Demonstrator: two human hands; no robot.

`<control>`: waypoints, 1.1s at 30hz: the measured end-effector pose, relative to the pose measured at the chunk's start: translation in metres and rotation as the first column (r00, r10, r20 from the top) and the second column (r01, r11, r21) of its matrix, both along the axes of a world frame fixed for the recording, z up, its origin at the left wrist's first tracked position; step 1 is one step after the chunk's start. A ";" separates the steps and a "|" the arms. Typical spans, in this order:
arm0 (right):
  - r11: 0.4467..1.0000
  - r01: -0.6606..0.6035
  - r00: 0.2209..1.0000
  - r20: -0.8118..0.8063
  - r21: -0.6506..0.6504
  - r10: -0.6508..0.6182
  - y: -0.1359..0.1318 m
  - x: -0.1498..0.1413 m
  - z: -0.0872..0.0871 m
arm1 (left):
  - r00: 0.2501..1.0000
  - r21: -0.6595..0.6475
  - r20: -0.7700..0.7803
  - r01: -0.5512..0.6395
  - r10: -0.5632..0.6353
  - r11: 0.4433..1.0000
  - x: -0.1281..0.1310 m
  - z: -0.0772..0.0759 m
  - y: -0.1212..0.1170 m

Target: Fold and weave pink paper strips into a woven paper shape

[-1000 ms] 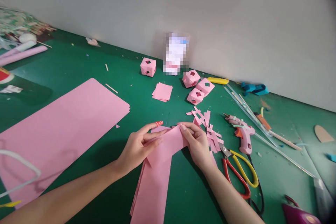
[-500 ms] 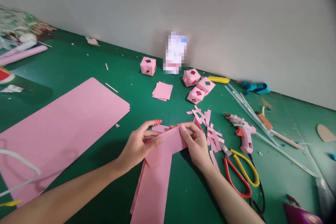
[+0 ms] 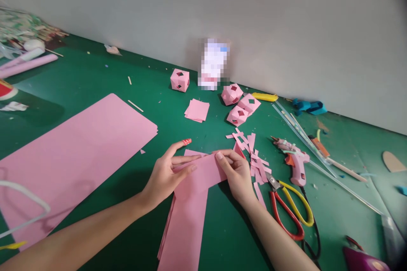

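Note:
Between my two hands is a folded pink paper strip (image 3: 206, 172), held a little above a stack of long pink paper strips (image 3: 187, 228). My left hand (image 3: 170, 171) pinches its left end between thumb and fingers, with the index finger, wrapped in red tape or a bandage at the tip, lifted off it. At the right end, the thumb and curled fingers of my right hand (image 3: 235, 173) grip the paper. Close to the right hand lie pink paper offcuts (image 3: 259, 163) and scissors (image 3: 282, 203) with one red and one yellow handle.
Behind the hands sit a pile of small pink squares (image 3: 197, 110), several pink paper polyhedra (image 3: 179, 80) and a blurred phone-like screen (image 3: 212, 63). Large pink sheets (image 3: 79, 156) cover the left. On the right are a pink glue gun (image 3: 297, 161) and a yellow cutter (image 3: 263, 96).
My left index finger has risen and moved slightly left, away from the paper. The strip has shifted only slightly, and my right hand keeps nearly the same place.

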State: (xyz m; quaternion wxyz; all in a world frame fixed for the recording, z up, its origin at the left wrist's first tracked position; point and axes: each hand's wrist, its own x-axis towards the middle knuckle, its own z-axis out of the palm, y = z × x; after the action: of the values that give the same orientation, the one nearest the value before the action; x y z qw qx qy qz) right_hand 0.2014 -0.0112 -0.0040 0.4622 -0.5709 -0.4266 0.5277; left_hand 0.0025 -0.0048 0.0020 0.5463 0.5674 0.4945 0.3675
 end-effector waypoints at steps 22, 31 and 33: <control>1.000 0.006 1.000 -0.022 -0.029 -0.006 -0.001 0.002 -0.004 | 0.999 0.011 -0.033 -0.001 0.001 1.000 -0.001 0.000 0.000; 1.000 0.006 0.998 0.059 0.005 -0.006 -0.001 0.000 0.001 | 0.999 0.016 -0.052 0.011 -0.010 1.000 -0.002 0.002 0.000; 1.000 -0.005 0.998 0.055 0.005 0.005 -0.002 0.000 0.001 | 0.999 0.007 -0.037 0.024 -0.024 1.000 -0.002 0.002 0.000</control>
State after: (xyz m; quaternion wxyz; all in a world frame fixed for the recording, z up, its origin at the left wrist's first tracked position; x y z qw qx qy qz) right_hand 0.2013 -0.0131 -0.0027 0.4504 -0.5831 -0.4419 0.5118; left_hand 0.0007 -0.0044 0.0041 0.5395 0.5818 0.4963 0.3523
